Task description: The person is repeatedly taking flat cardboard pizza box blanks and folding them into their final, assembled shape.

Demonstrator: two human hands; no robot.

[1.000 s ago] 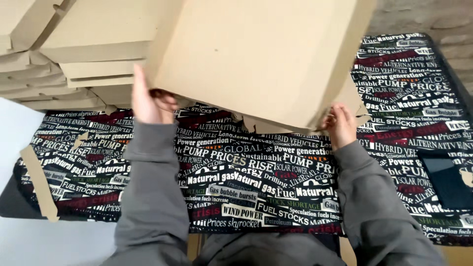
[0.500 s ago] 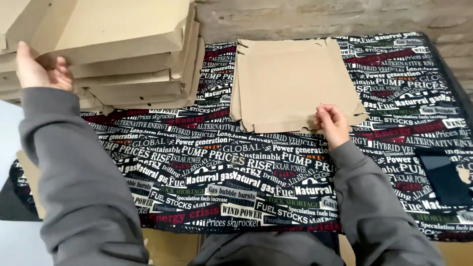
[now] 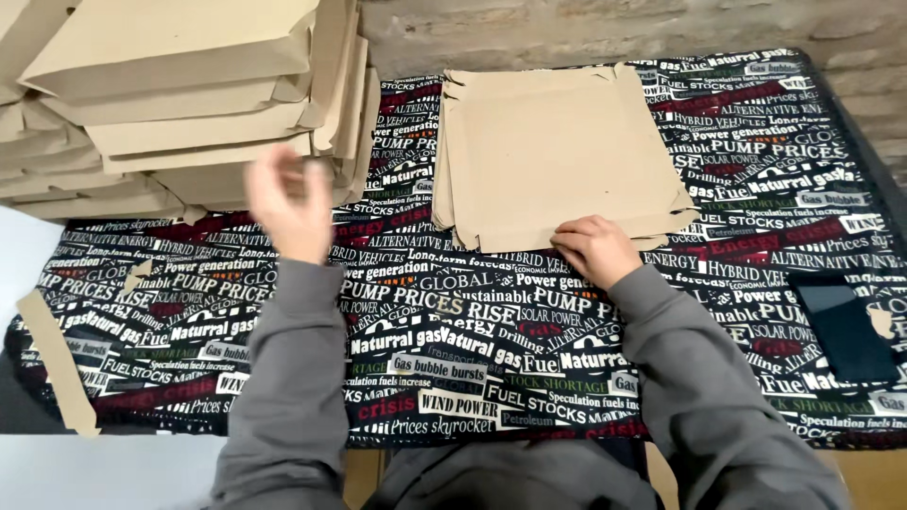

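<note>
A stack of flat brown cardboard blanks (image 3: 557, 151) lies on the table cloth at the far middle. My right hand (image 3: 593, 247) rests on the stack's near edge, fingers curled on the top sheet. My left hand (image 3: 288, 203) hovers blurred above the cloth with its fingers spread, holding nothing, just in front of a tall pile of folded cardboard boxes (image 3: 179, 104) at the far left.
The table is covered by a black cloth printed with newspaper-style text (image 3: 453, 349). A dark phone (image 3: 846, 326) lies at the right. Cardboard scraps (image 3: 57, 364) lie at the left edge. A brick wall (image 3: 605, 28) runs behind.
The box I held up went onto the left pile. My left hand has since swung back from the far left toward the middle. My right hand stays on the flat stack.
</note>
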